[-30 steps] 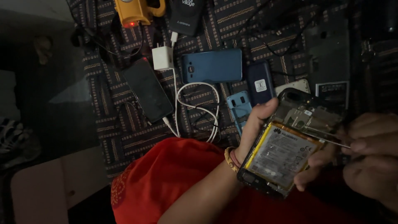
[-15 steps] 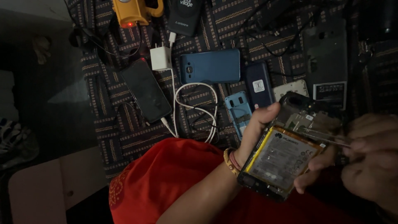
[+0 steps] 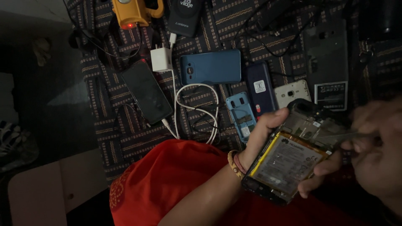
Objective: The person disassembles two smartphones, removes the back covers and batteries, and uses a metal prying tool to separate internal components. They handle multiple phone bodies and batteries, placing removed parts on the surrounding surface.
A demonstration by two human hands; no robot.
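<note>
My left hand (image 3: 268, 134) grips an opened smartphone (image 3: 289, 161) with its back cover off, so the grey battery and circuit board show. A bangle sits on that wrist. My right hand (image 3: 374, 146) pinches a thin metal tool (image 3: 335, 134) whose tip rests on the phone's upper board, near the camera end. Both hands hover above my red-clothed lap (image 3: 176, 184).
On a striped cloth (image 3: 125, 125) lie a black phone (image 3: 146, 92), a white charger (image 3: 161, 59) with looped cable, a blue phone (image 3: 211, 67), a small light-blue phone body (image 3: 242, 116), a dark blue keypad phone (image 3: 259, 90), a white phone (image 3: 293, 93), a loose battery (image 3: 331, 95) and a yellow device (image 3: 132, 11).
The opened phone and both hands have stayed nearly in place; the tool tip has shifted slightly along the phone's upper edge.
</note>
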